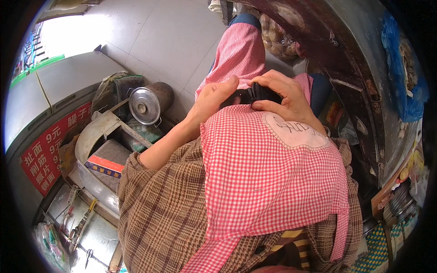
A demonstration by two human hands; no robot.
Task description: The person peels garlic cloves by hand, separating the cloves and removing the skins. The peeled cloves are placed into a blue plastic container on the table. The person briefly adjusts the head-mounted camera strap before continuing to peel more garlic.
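My left hand point(218, 95) is in front of my lap, its thumb raised and its fingers partly hidden. A black object point(254, 92), perhaps a strap with a buckle, spans the gap between my hands. My right hand point(285, 94) pinches its right part between thumb and fingers. The left part of the object runs behind my left hand, apparently held there. Just below my hands is the bib of a red-and-white gingham apron point(266, 177), with a pale patch point(295, 131) bearing writing. Under it I wear a brown plaid jacket point(160, 208).
A lidded metal pot point(144, 105) stands at left, near a box-like stand point(102, 128). Beyond is a grey chest-type cabinet point(78, 71) with a red sign point(47, 153). Scissors point(88, 256) lie at lower left. A worn dark table frame point(341, 68) rises close on my right, with a blue plastic bag point(392, 68) on top.
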